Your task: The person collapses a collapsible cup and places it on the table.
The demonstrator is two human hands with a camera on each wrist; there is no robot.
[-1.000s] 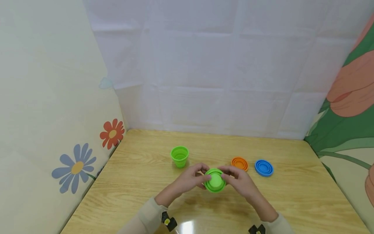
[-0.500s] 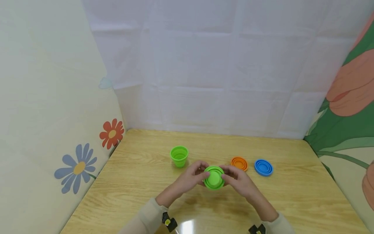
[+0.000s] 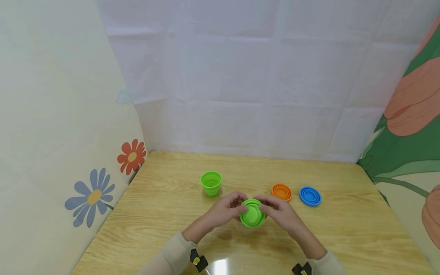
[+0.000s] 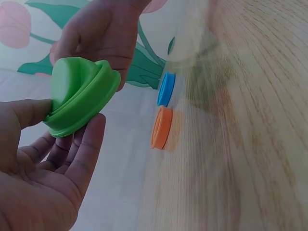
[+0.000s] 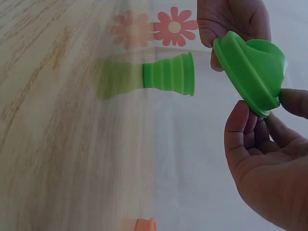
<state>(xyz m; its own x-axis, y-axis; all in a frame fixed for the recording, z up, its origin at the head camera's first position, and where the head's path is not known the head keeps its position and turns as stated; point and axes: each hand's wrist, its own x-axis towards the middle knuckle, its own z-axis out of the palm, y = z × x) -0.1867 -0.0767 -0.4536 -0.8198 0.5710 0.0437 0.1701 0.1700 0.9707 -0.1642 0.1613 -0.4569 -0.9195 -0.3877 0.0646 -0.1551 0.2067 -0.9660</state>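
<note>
Between both hands, raised above the table, is a light-green collapsible cup (image 3: 252, 214), partly folded, its base side toward the head camera. My left hand (image 3: 221, 211) pinches its left rim, thumb on the near side and fingers behind. On the opposite rim my right hand (image 3: 281, 214) pinches in the same way. In the left wrist view the green cup (image 4: 79, 94) shows its folded rings slanted, with the middle bulging out unevenly. The right wrist view shows the cup (image 5: 252, 70) tilted, its wide rim toward the table side.
A second green collapsible cup (image 3: 211, 184) stands extended and upright behind the left hand. Flattened orange (image 3: 281, 192) and blue (image 3: 310, 196) collapsible cups lie at the right on the wooden table (image 3: 165, 191). A white cloth (image 3: 223, 76) hangs behind the table.
The held cup rises slightly, then comes down again. Its middle looks flatter and its face turns a little. Both hands keep their pinch; the other cups stay put.
</note>
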